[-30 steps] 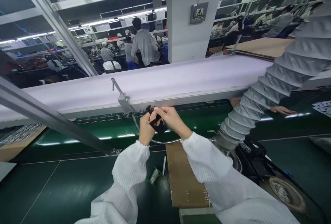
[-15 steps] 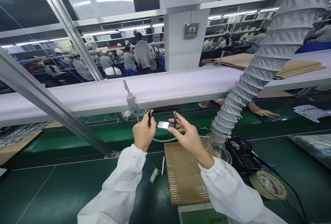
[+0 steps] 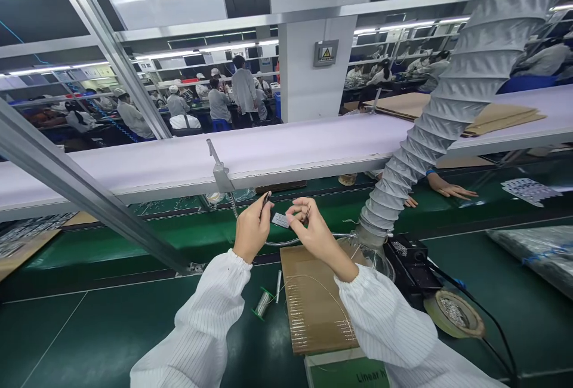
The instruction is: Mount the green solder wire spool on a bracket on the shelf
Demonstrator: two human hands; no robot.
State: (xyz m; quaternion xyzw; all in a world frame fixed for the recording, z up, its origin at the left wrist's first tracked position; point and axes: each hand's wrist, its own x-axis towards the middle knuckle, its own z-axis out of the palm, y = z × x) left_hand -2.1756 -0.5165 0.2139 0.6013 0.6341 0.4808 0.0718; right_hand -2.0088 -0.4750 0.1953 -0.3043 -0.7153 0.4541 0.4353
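Both hands are raised in front of the shelf edge, above a brown cardboard sheet [image 3: 313, 298]. My left hand [image 3: 253, 228] pinches a thin dark piece that sticks up between thumb and fingers. My right hand [image 3: 313, 230] has its fingers closed on a small flat grey piece [image 3: 280, 219] with fine markings, which points toward my left hand. A thin dark part also shows at the right fingertips; whether it joins the grey piece I cannot tell. A green-ended solder spool [image 3: 263, 303] lies below my left hand, beside a slim silver tube [image 3: 279, 286].
A ribbed grey duct [image 3: 430, 131] comes down at the right, near a black device [image 3: 412, 268] and a tape roll [image 3: 454, 314]. A metal post [image 3: 102, 197] slants across the left. Another person's hand [image 3: 450, 187] rests beyond the duct.
My hands have come slightly closer together. The flat piece has turned from a bright glare to a grey marked face. The view has shifted a little.
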